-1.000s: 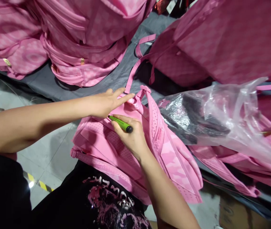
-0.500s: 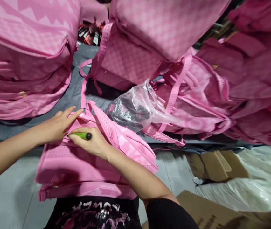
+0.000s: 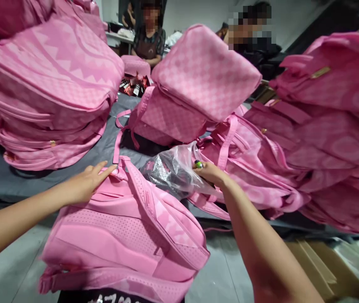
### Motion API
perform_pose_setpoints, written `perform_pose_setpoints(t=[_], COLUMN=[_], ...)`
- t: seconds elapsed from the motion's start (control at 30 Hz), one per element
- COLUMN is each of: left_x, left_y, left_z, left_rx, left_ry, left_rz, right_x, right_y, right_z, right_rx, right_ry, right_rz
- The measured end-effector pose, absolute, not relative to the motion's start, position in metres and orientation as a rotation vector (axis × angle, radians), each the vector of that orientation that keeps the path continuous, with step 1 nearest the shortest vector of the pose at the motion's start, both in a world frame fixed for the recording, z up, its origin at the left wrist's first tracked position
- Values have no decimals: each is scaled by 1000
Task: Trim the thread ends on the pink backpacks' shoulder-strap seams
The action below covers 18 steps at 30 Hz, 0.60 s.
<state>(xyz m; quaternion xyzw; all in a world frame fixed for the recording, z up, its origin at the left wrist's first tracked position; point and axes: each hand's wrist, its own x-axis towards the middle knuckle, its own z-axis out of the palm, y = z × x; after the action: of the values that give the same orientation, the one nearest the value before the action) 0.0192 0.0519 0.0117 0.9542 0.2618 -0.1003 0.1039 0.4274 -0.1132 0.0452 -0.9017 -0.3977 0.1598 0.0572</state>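
Backpack: a pink backpack (image 3: 125,227) is lying back-panel up right before me at 6 o'clock, its top end resting on the grey table (image 3: 56,168).
Left hand: my left hand (image 3: 84,185) is resting on the backpack's top end at 10 o'clock, fingers spread flat and gripping nothing.
Right hand: my right hand (image 3: 209,172) is reaching out at 1 o'clock, fingers curling closed around a green marker (image 3: 198,164), only its tip showing.
Bag: a clear plastic bag (image 3: 170,170) is lying crumpled at 12 o'clock, touching my right hand.
Boxes: cardboard boxes (image 3: 325,261) are sitting low at 4 o'clock.
Piles: more pink backpacks are stacking up in a left pile (image 3: 46,92) at 10 o'clock, a middle pile (image 3: 198,80) at 12 and a right pile (image 3: 325,126) at 2.
Far end: two people (image 3: 149,42) are standing beyond the table at 12 o'clock.
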Motion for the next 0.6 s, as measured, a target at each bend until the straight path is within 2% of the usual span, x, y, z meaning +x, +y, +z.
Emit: perform_pose_setpoints(t=[0.17,0.37,0.5,0.6], left_x=[27,26,18,12], left_y=[42,41,47,55], left_z=[25,27,14,2], left_rx=[2775,2755,2798,2814], left_ry=[865,877,814,756], left_rz=[-390,-406,-223,-123], right_x=[423,415,408,403], right_y=[-103,-101,-105,-105], right_z=[31,35,39,35], right_rx=[-2786,-2775,-2800,-2834], right_ry=[-1362,-1449,-1428,-1416], right_rz=[364,544,595,504])
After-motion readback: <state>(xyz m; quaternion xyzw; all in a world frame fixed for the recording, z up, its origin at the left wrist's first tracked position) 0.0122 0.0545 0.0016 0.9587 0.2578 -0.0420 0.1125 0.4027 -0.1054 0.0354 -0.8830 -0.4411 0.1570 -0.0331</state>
